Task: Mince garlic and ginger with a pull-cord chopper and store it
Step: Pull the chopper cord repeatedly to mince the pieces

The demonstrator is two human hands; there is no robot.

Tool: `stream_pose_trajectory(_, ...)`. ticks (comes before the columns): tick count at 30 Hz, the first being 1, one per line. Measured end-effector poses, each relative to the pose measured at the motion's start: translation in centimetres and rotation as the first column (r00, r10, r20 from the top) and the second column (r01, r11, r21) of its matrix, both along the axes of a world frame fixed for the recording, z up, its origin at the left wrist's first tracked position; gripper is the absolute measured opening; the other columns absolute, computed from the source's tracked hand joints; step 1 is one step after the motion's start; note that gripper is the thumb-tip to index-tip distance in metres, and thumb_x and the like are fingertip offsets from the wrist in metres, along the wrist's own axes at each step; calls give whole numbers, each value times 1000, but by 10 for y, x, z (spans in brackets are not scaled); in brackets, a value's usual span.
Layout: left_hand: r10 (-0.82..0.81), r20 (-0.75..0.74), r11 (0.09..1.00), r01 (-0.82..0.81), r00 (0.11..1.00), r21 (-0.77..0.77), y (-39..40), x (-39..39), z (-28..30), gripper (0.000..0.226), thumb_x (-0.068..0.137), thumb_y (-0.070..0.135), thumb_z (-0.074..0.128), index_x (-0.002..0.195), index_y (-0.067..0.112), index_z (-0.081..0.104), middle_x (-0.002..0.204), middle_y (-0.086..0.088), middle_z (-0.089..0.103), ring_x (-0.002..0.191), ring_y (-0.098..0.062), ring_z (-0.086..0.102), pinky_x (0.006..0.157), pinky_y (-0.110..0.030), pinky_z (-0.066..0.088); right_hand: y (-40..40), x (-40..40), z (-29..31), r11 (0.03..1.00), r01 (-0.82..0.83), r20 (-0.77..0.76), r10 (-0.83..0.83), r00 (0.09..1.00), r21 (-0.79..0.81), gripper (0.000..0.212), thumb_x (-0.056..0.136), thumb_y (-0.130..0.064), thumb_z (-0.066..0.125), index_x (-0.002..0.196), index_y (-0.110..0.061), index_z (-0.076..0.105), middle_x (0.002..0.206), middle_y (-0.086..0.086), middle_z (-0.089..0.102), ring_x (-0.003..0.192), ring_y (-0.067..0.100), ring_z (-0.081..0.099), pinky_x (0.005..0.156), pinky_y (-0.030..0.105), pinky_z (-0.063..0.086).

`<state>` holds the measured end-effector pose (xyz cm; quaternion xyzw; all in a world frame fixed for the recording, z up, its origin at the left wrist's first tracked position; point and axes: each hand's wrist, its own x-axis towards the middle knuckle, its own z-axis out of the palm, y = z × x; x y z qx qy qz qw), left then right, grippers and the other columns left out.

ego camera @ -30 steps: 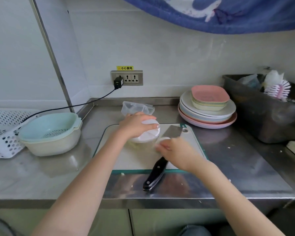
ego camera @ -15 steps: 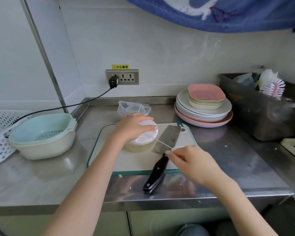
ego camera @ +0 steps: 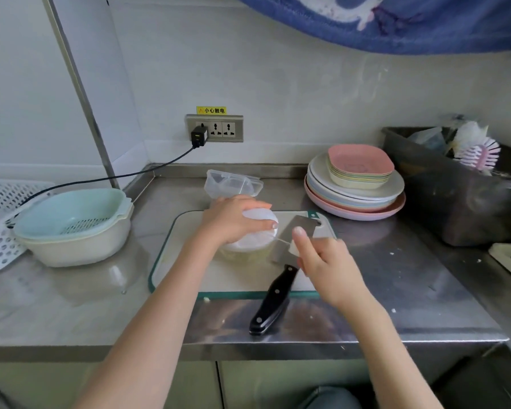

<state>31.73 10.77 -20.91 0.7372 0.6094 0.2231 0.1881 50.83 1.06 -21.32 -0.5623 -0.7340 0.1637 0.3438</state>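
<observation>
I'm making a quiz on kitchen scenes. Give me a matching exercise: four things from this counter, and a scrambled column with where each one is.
Things:
1. chopper
2. knife
3. pink dish
4. strainer bowl

Places:
a. atop the stack of plates
b. under the left hand
c. on the counter's left side
d. handle jutting past the cutting board's near edge

Pairs: 1-b, 2-d, 3-a, 4-c

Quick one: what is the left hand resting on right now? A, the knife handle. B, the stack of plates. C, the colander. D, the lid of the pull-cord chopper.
D: the left hand grips the white lid of the chopper on the cutting board.
</observation>
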Motion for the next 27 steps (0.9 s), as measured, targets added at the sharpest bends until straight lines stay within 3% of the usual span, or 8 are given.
stream_pose_trajectory(4,15,59,1000,-16,998,25,-4,-9,-1,65,48,87,51,108,63,59,136,24,51,132,-10,41,109,-41,35,13,-37,6,968,-247,162,239,958,35,58,94,-59,27,56,-17,41,56,3,49,60,21,47,63,36,40)
stream_pose_trajectory(8,33,128,999,-33,991,-5,-6,-18,3,63,48,83,59,107,61,61,134,27,51,128,-4,43,102,-32,38,-28,39,-16,998,-57,-28,57,998,-3,71,85,-74,26,51,-11,30,44,-1,30,44,9,26,50,29,29)
stream_pose_trajectory(11,15,105,1000,-15,994,2,-7,-14,4,56,62,76,65,114,57,61,135,27,50,129,-5,39,105,-34,35,-19,37,-13,1000,2,-139,-3,990,-5,70,80,-73,26,48,-11,34,41,-1,30,43,12,27,50,31,28)
stream_pose_trajectory(16,-8,105,1000,8,994,6,-11,-13,4,70,47,84,53,111,57,62,127,30,51,128,-4,41,107,-32,33,14,-37,0,970,-231,116,222,968,71,66,90,-67,22,54,-14,40,51,5,47,55,23,45,61,37,40)
stream_pose_trajectory(19,-14,131,1000,15,991,-7,-10,-18,3,58,53,81,61,108,61,61,122,34,49,127,-1,40,101,-27,33,-4,18,-19,993,-118,9,118,993,-2,76,85,-76,23,51,-7,32,46,2,29,45,13,28,53,34,33)
stream_pose_trajectory(22,-4,128,1000,5,992,-7,-11,-18,2,52,60,77,65,109,60,60,131,31,49,126,0,38,100,-29,32,-21,49,-23,997,68,-153,-72,986,-31,73,80,-80,29,48,-14,27,44,-2,22,46,12,22,52,31,25)
stream_pose_trajectory(24,8,102,1000,-8,995,-4,-13,-15,3,62,53,84,57,110,61,60,132,31,49,128,-3,38,104,-32,33,-7,19,-14,999,-39,-166,34,986,-25,69,86,-70,29,46,-14,32,44,-3,30,45,13,28,53,31,28)
stream_pose_trajectory(27,-11,84,1000,12,996,-4,-17,-16,6,58,61,78,62,115,56,61,135,27,49,130,-7,37,101,-29,32,5,-41,0,958,-282,23,283,959,-60,59,93,-57,30,59,-11,46,52,-3,43,53,12,41,61,32,39)
